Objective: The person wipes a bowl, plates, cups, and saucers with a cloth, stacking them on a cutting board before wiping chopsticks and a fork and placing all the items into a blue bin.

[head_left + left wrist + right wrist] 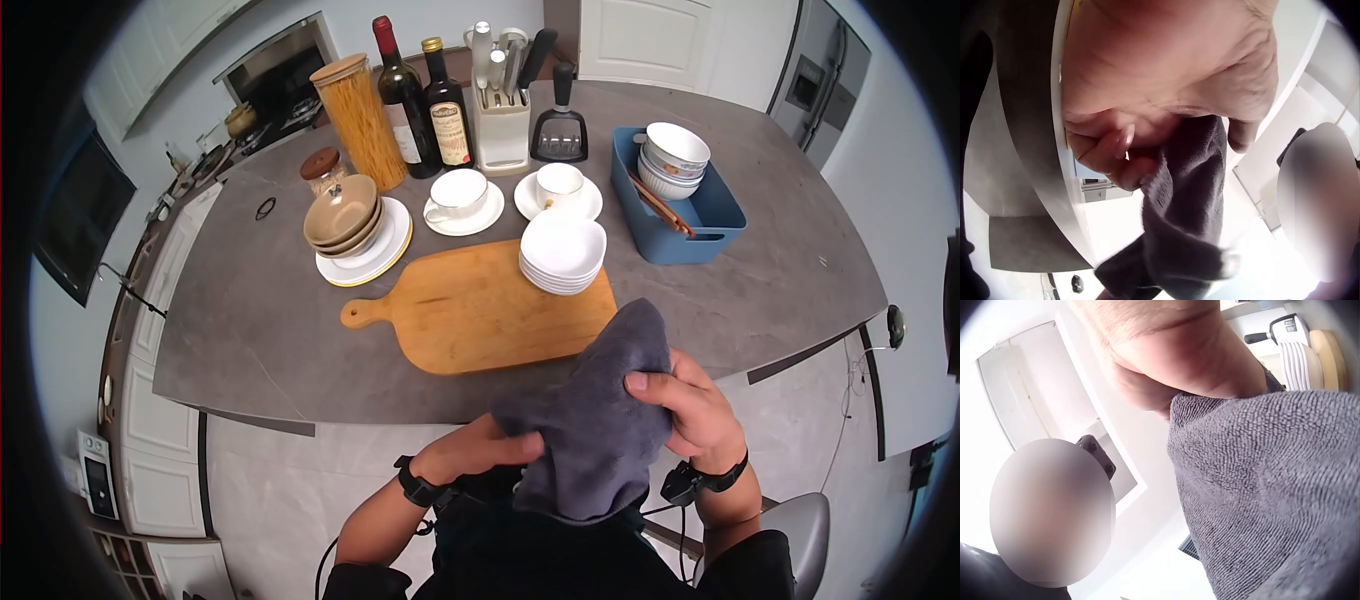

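A dark grey terry cloth is held up in front of the body, over the near table edge. My right hand grips its right side, the thumb lying across the front and the other fingers behind the fabric. On the opposite side, my left hand holds the cloth's edge; the left wrist view shows curled fingers with the fabric bunched against the palm. In the right wrist view the looped cloth fills much of the picture and covers the right fingertips.
Beyond the cloth lies a wooden cutting board, with stacked white dishes on its right end. A blue basin holds bowls and chopsticks. Brown bowls, cups on saucers, bottles and a knife block stand farther back.
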